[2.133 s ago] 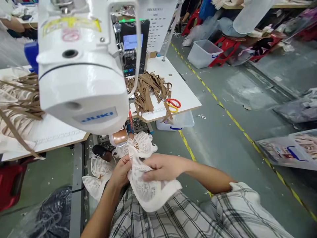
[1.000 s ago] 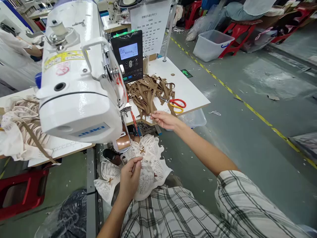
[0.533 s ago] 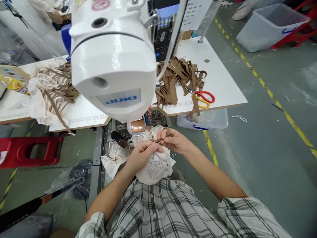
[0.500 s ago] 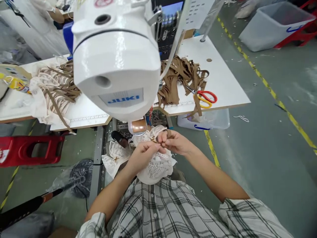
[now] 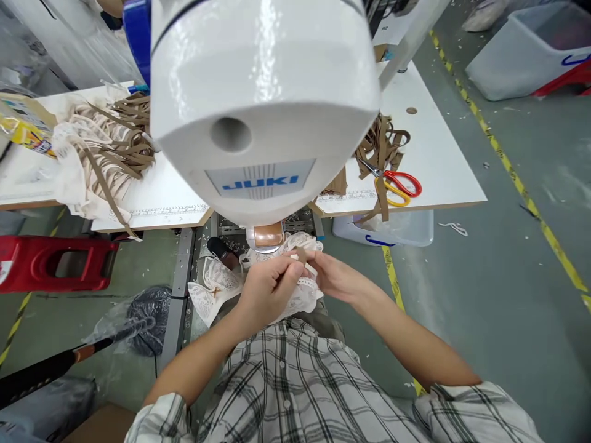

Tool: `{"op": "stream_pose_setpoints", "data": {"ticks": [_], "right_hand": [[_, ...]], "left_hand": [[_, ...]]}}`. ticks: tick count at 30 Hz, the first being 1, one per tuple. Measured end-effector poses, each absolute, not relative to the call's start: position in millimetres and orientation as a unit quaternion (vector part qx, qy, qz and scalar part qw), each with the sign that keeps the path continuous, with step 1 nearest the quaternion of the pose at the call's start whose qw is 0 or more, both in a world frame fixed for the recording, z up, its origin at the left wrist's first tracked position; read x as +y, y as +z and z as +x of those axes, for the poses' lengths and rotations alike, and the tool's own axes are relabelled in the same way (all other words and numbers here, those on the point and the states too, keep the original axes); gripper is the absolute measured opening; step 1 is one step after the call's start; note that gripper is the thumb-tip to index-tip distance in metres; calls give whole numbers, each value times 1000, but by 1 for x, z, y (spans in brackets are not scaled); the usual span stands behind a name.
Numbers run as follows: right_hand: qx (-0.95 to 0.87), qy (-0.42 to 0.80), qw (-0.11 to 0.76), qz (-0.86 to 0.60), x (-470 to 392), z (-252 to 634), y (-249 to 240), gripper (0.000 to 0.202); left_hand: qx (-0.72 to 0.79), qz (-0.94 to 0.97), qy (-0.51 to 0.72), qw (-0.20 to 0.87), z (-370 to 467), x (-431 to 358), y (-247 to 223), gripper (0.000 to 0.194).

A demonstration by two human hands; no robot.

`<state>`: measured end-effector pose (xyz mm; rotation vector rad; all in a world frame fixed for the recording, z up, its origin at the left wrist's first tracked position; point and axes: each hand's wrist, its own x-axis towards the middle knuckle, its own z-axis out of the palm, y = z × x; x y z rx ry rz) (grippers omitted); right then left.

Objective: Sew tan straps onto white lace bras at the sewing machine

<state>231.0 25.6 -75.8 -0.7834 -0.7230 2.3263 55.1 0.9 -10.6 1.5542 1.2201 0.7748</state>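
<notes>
In the head view, your left hand (image 5: pixel 268 289) has thumb and fingers pinched together on a short brown strap (image 5: pixel 301 255), whose end pokes up past the fingertips. Your right hand (image 5: pixel 339 277) meets it from the right, its fingertips at the white lace (image 5: pixel 302 299) just beside the strap; they are partly hidden, so you cannot tell how firmly they grasp it. The lace lies over your lap, beneath and between both hands, at the near side of the machine (image 5: pixel 265 80). Its copper-coloured part (image 5: pixel 269 235) sits just beyond your fingers. A second lace piece (image 5: pixel 215 284) with a small brown bow hangs to the left of your left hand.

On the right of the table (image 5: pixel 443 166), scissors (image 5: pixel 401 184) with one red and one yellow handle lie against a heap of brown straps (image 5: pixel 381 144), one strap drooping over the near edge. A clear bin (image 5: pixel 415 227) stands below. On the left, pale pieces with brown straps (image 5: pixel 101 160) lie in a pile, a yellow packet (image 5: pixel 28 132) at their left. Nearer and lower on that side is a red stool (image 5: pixel 28 258).
</notes>
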Motion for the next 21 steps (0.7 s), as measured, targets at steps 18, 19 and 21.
{"op": "stream_pose_setpoints", "data": {"ticks": [18, 19, 21], "right_hand": [[-732, 338, 379, -454, 134, 202, -35, 24], [-743, 330, 367, -452, 137, 200, -36, 24], [-743, 345, 347, -456, 141, 198, -37, 23]], "left_hand": [[568, 715, 296, 283, -5, 26, -27, 34], [552, 712, 299, 316, -8, 27, -29, 36], [533, 704, 305, 356, -13, 27, -32, 38]]}}
